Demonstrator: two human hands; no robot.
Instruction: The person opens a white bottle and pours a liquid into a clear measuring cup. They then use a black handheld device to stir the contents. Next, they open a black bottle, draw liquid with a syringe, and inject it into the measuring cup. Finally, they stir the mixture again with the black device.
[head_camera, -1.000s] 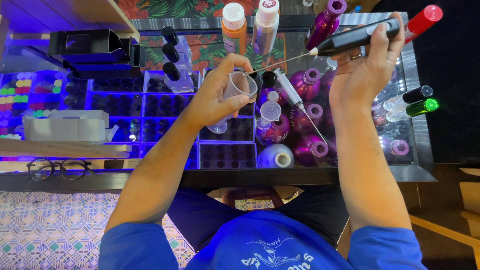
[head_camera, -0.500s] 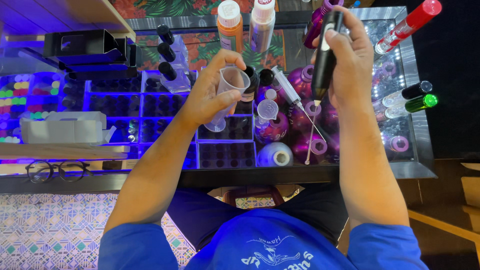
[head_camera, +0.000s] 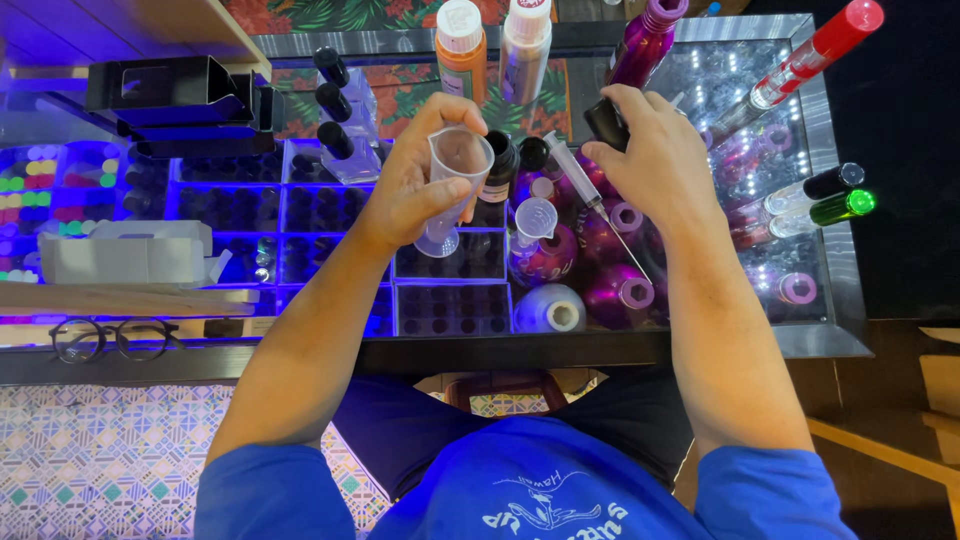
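Nearest the body, a pair of glasses is lying on the dark front edge of the desk, above a patterned tiled floor. Just beyond, purple bottles and a white bottle are crowding the lit surface. The left hand is holding a small clear measuring cup upright, its fingers wrapping round the wall. The right hand is closing over a black bottle cap, beside a syringe. Farther off, orange and white bottles are standing near the far rim; little open room is showing between them.
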